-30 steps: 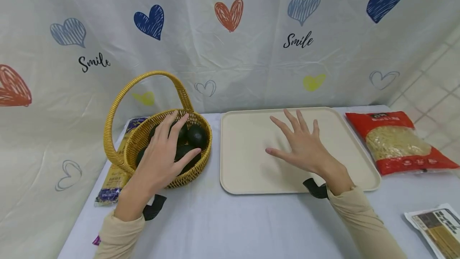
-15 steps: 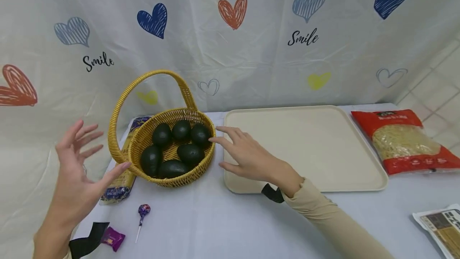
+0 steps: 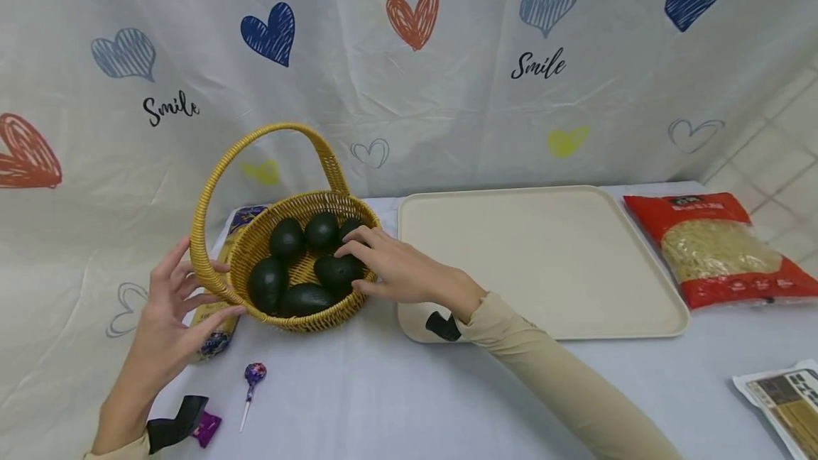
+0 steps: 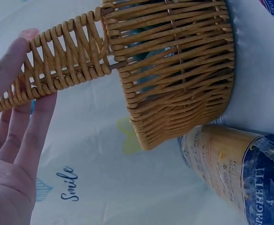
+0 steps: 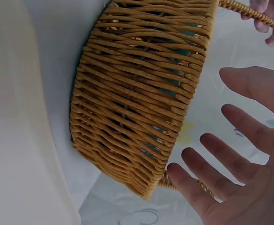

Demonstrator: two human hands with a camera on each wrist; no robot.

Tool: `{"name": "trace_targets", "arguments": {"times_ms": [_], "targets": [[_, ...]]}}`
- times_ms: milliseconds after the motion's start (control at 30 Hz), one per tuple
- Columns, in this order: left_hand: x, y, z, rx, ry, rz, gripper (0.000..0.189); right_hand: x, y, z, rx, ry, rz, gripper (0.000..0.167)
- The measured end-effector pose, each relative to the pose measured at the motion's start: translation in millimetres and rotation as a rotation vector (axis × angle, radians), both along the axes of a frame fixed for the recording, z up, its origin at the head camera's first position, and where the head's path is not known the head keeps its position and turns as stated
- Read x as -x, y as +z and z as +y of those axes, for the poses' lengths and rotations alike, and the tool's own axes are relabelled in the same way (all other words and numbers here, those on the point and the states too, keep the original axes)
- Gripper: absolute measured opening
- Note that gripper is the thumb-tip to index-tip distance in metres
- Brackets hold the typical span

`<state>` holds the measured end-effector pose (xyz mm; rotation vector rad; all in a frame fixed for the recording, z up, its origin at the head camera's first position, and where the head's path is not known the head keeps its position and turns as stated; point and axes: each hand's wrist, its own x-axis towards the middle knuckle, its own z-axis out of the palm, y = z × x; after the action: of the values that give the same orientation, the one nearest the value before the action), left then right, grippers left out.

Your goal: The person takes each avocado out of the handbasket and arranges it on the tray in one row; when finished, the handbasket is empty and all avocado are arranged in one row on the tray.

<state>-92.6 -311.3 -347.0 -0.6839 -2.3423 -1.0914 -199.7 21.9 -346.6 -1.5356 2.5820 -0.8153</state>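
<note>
In the head view a yellow wicker basket (image 3: 294, 321) with a tall arched handle (image 3: 199, 233) holds several dark green avocados (image 3: 268, 284). My left hand (image 3: 169, 325) is at the handle's left foot, thumb and fingers spread on either side of it. In the left wrist view, the straight fingers (image 4: 36, 126) of that hand lie against the handle. My right hand (image 3: 402, 268) reaches over the basket's right rim, its fingertips above the avocados and hiding part of one. The right wrist view shows those fingers (image 5: 221, 154) apart, with nothing between them.
Right of the basket lies a cream tray (image 3: 537, 261). Beyond it are a red pasta bag (image 3: 709, 247) and a flat packet (image 3: 786, 403). A spaghetti packet (image 4: 221, 164) lies behind the basket's left side. A lollipop (image 3: 254, 375) and a purple candy (image 3: 206, 428) lie in front.
My left hand has gone from over the basket out to the left, then back in to the handle. My right hand has moved left from above the tray to over the avocados.
</note>
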Motion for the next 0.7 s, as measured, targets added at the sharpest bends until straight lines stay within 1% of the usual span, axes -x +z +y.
{"name": "trace_targets", "arguments": {"times_ms": [167,367,467,533,700], "targets": [[-1.1,-1.6,10.0,-0.018,0.012,0.002,0.106,7.1,-2.0,-3.4,-0.036,-0.006,-0.018,0.038],[-2.8,-1.1,26.1,0.020,0.006,0.037,0.109,11.8,-1.1,-11.4,-0.111,-0.005,-0.030,0.038],[-3.9,-2.7,27.8,0.028,0.011,0.057,0.109,14.4,-1.2,-17.7,-0.157,0.015,-0.040,0.039],[-4.6,-4.1,27.8,0.028,0.016,0.055,0.109,16.8,-2.3,-22.2,-0.191,0.023,-0.045,0.039],[-6.0,-6.2,29.1,0.032,0.033,0.052,0.109,23.8,-6.0,-32.0,-0.274,0.012,-0.058,0.042]]}}
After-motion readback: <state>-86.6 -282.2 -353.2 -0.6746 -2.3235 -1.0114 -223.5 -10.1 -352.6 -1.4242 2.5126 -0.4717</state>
